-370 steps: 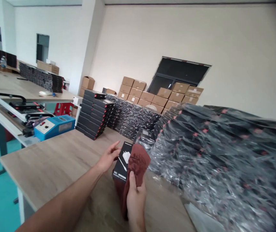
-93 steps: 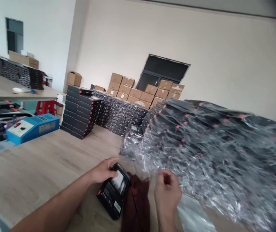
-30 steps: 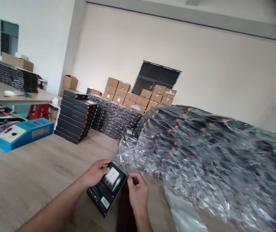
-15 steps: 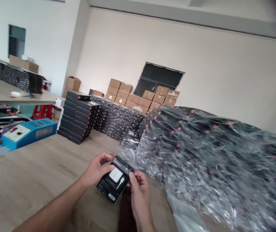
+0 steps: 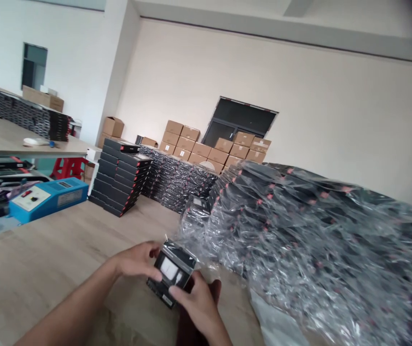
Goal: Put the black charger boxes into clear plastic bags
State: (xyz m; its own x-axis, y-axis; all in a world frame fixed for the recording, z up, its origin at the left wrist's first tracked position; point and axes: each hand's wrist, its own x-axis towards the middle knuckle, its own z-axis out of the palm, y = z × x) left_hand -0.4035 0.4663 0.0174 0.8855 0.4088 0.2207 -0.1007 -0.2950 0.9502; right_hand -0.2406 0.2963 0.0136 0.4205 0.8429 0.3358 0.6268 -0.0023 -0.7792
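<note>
Both hands grip the small black cardboard box (image 5: 171,271), left hand (image 5: 137,259) behind, right hand (image 5: 194,300) in front; keep it level above the wooden tabletop (image 5: 65,240), holding by the edges.

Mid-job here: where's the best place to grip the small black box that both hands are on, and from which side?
Grip the black box by its two long edges, coming in from left and right, as the left hand and right hand do. It is flat, thin and tilted face up above the wooden table, so its edges are free, and clear film around its far end looks slippery.
</note>
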